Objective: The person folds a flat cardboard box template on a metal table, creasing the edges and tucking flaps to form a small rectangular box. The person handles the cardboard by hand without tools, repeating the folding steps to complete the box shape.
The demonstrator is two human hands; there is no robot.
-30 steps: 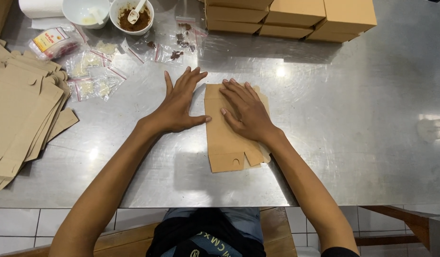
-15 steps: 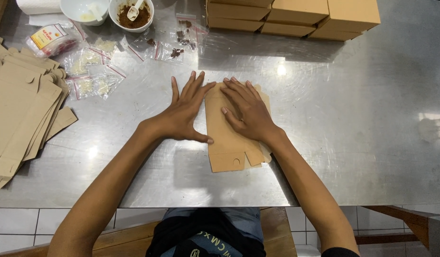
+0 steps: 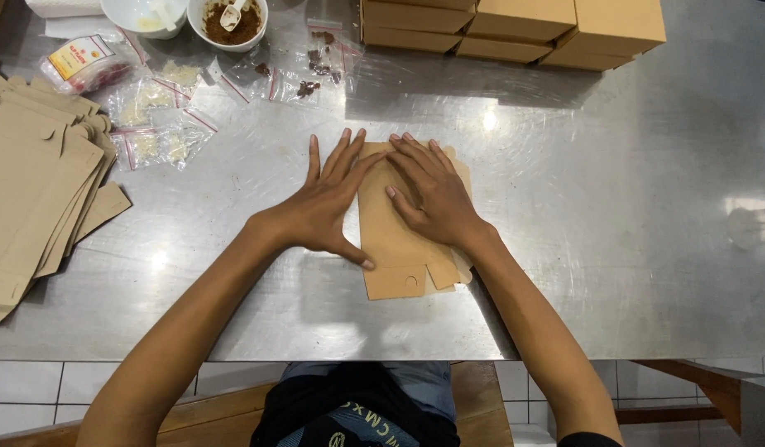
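Observation:
A flat, unfolded brown cardboard box blank (image 3: 396,248) lies on the steel table (image 3: 614,248) in front of me. My right hand (image 3: 432,194) presses flat on its upper part, fingers spread. My left hand (image 3: 324,207) lies flat along the blank's left edge, fingertips on the cardboard and thumb at its lower left side. Neither hand grips anything.
A stack of flat brown box blanks (image 3: 35,190) sits at the left edge. Small clear zip bags (image 3: 155,124) lie at the back left, beside a white bowl of brown powder with a scoop (image 3: 229,21) and another white bowl (image 3: 142,15). Closed brown boxes (image 3: 515,29) are stacked at the back.
My left hand has slid right, from the bare table onto the blank's left edge. The right hand stays pressed on the blank.

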